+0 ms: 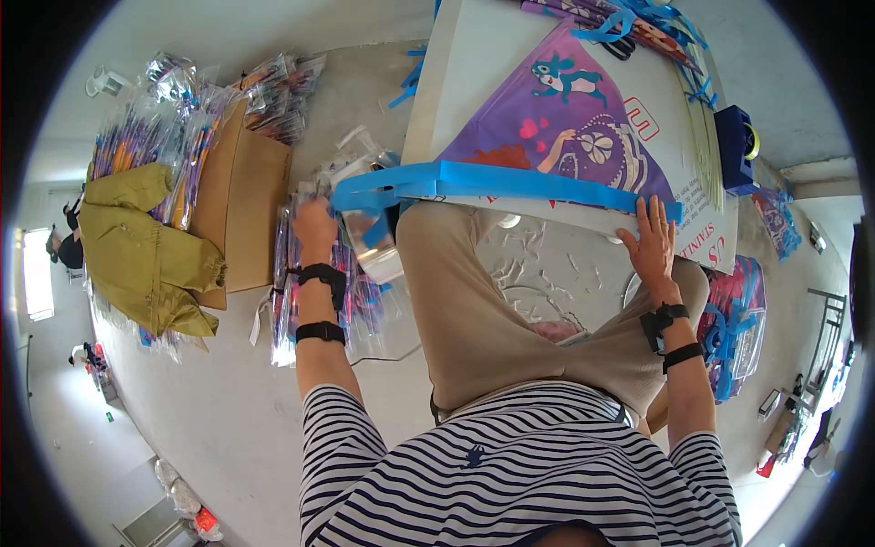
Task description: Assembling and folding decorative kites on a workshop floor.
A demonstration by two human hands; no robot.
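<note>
A purple triangular kite sail [510, 123] printed with cartoon figures lies on a white board in front of me. Along its near edge stretches a wide blue ribbon [529, 182], which loops back on itself at the left. My left hand [314, 228] is beyond the board's left side, closed at the looped end of the ribbon; its fingertips are partly hidden and slightly blurred. Flat on the ribbon's right end rests my right hand [649, 244], fingers stretched out and pointing away from me.
The white board [428, 109] lies above my knees. Packaged kites [292, 292] are stacked at left, beside a cardboard box [251, 210] and an olive jacket [150, 237]. A blue tape dispenser [732, 150] stands at the board's right edge. Rolled kites [629, 27] lie at the far end.
</note>
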